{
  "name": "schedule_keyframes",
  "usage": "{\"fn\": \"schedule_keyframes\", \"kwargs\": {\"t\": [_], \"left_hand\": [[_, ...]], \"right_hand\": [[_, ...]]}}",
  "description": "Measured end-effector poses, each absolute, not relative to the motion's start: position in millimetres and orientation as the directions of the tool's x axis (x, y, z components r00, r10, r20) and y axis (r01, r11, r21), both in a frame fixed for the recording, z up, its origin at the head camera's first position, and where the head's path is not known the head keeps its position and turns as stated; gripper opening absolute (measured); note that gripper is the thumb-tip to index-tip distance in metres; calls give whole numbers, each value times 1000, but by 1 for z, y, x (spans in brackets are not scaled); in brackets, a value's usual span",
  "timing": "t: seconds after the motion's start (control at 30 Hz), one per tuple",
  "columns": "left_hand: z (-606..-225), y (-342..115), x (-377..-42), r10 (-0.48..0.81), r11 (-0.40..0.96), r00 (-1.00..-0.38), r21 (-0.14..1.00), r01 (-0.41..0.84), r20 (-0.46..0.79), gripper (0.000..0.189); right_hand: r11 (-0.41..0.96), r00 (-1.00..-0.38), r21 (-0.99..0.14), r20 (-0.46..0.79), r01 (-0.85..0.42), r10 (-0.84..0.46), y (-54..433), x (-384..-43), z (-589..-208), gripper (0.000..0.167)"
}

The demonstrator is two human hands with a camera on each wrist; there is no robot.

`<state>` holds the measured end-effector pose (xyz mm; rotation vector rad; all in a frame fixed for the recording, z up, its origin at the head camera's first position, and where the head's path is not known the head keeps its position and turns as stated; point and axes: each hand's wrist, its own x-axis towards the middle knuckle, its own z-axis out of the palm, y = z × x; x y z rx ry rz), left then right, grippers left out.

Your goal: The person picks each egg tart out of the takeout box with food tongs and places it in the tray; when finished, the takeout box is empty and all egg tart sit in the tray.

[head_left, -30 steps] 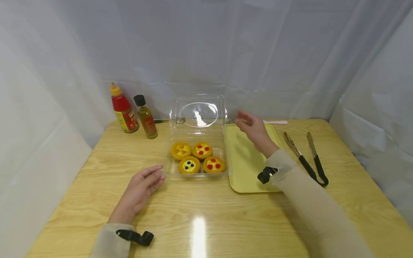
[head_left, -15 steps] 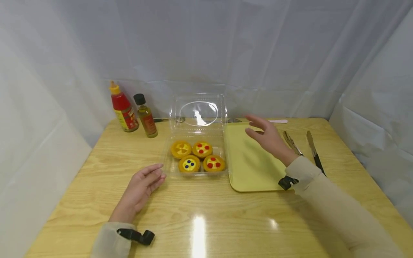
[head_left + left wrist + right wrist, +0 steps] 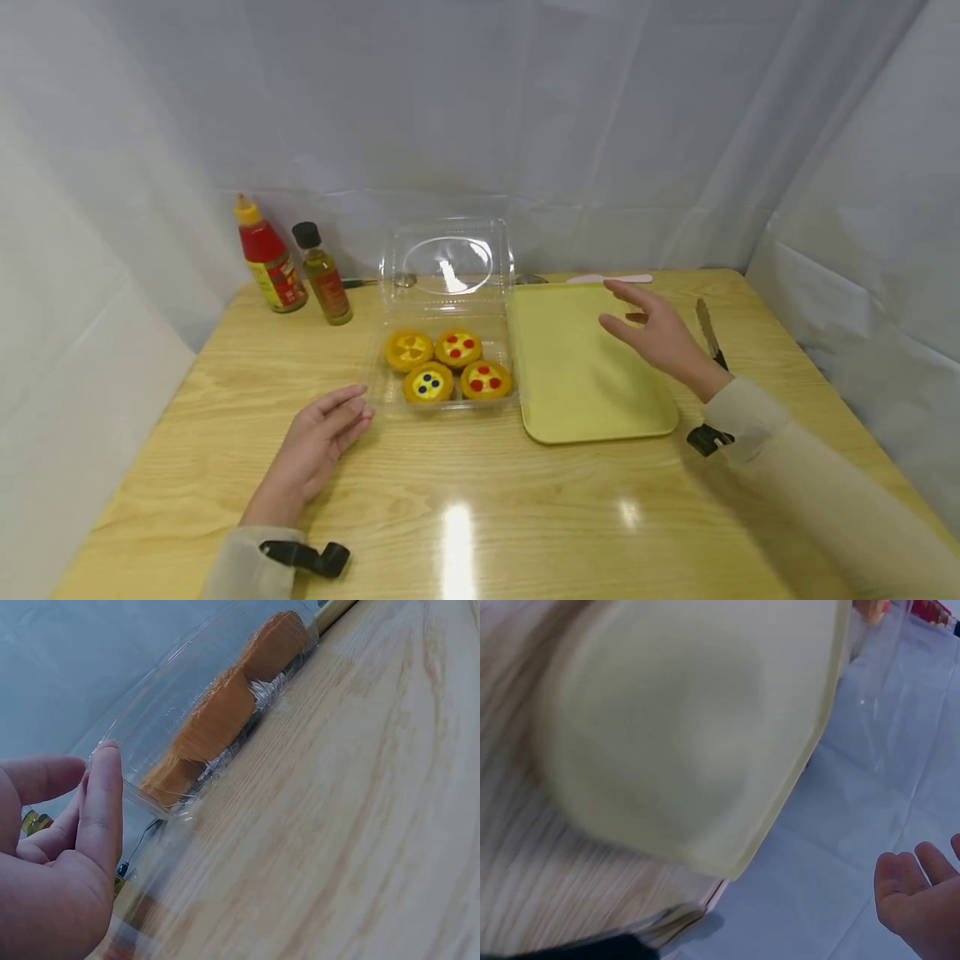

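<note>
Right hand (image 3: 663, 337), grip spread and empty, has moved toward the bench's (image 3: 547, 517) right edge; left hand's (image 3: 318, 437) grip: cannot tell.

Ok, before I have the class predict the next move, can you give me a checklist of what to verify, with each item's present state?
1. Lid raised: ok, it stands up behind the clear container.
2. Tarts in the container: ok, all four are inside.
3. Tray within easy reach: ok, probably; it lies just right of the container.
4. Right hand free: ok, it holds nothing.
5. Left hand gripping the container: cannot tell; its fingertips are at the near left corner.
6. Tongs fully visible in the head view: not ok, the right arm partly hides them.
</note>
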<state>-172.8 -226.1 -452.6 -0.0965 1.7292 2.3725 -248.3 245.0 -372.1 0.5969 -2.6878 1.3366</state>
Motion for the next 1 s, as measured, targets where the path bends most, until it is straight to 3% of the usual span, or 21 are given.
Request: {"fn": "schedule_keyframes", "kwargs": {"t": [0.27, 0.57, 1.0], "left_hand": [[-451, -225, -172, 121, -290, -978, 936, -200, -172, 44], [-449, -225, -170, 101, -274, -978, 940, -204, -183, 47], [-451, -223, -172, 109, -297, -981, 936, -189, -163, 46]], "right_hand": [[586, -953, -754, 195, -296, -230, 280, -241, -382, 65], [695, -970, -676, 169, -244, -176, 306, -233, -388, 70], [706, -990, -695, 66, -135, -124, 344, -228, -400, 78]]}}
